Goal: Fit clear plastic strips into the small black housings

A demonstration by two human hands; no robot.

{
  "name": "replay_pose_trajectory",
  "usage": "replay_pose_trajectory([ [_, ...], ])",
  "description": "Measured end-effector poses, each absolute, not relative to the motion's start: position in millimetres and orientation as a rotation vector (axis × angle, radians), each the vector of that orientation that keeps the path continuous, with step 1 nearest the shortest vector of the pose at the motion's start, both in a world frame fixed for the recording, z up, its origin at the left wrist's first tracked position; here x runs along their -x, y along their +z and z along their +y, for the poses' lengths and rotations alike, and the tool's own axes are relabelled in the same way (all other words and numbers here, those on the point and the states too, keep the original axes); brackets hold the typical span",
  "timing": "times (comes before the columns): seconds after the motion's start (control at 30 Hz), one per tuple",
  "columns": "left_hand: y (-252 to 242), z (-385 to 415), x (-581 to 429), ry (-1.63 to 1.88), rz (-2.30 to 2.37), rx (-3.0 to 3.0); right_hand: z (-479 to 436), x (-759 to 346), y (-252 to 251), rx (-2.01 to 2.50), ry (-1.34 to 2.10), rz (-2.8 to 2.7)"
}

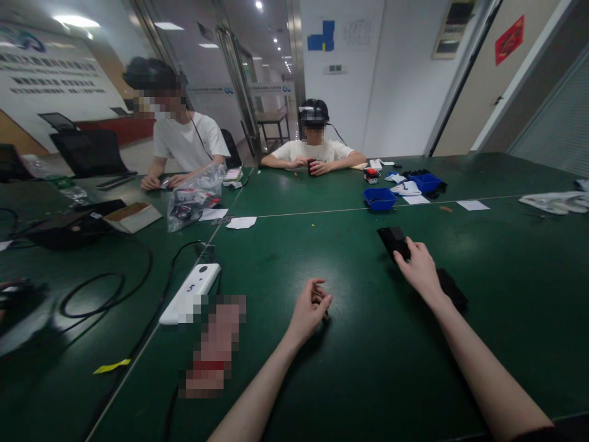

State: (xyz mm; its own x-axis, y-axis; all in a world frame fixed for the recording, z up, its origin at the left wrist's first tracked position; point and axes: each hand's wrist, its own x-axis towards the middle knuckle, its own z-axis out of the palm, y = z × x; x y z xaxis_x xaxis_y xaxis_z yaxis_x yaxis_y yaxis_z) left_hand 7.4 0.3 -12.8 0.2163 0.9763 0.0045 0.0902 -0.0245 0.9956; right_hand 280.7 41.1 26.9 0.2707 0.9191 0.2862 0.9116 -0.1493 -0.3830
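My right hand (419,265) grips the near end of a black flat object (392,239) between thumb and fingers, its far end tilted up off the table. Its exact kind is not clear. Beneath and beside my right wrist lies another dark item (453,290), partly covered by the arm. My left hand (310,310) rests over the green table (350,344) near the middle, fingers loosely bent and apart from the thumb, with nothing in it. To its left is a blurred-out pinkish flat thing (218,344).
A white power bank-like box (191,294) marked 5 and black cables (115,288) lie left. Farther back are a clear plastic bag (193,199), an open carton (133,217), blue trays (380,198) and white gloves (556,201). Two people sit across the table.
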Motion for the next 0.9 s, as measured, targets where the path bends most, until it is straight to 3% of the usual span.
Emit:
replay_pose_trajectory([
  [0.17, -11.7, 0.5, -6.6, 1.008, 1.102, -1.376, 39.1, -258.4, 26.5, 1.944, 0.324, -1.649],
  [0.4, -7.9, 0.5, -6.0, 1.013, 1.111, -1.337, 31.4, -228.9, 15.0, 1.312, 1.43, -1.196],
  [0.57, -11.2, 1.6, -5.0, 1.071, 1.116, -1.291, 9.9, -194.1, 4.4, 0.978, 1.899, -1.011],
  [0.77, -10.8, 3.9, -0.5, 1.144, 1.229, -1.294, -7.2, -171.4, -0.9, 0.906, 2.05, -1.185],
  [0.9, -5.7, 2.6, -2.1, 1.1, 1.239, -1.296, 5.4, -182.9, -0.2, 1.199, 1.722, -1.442],
])
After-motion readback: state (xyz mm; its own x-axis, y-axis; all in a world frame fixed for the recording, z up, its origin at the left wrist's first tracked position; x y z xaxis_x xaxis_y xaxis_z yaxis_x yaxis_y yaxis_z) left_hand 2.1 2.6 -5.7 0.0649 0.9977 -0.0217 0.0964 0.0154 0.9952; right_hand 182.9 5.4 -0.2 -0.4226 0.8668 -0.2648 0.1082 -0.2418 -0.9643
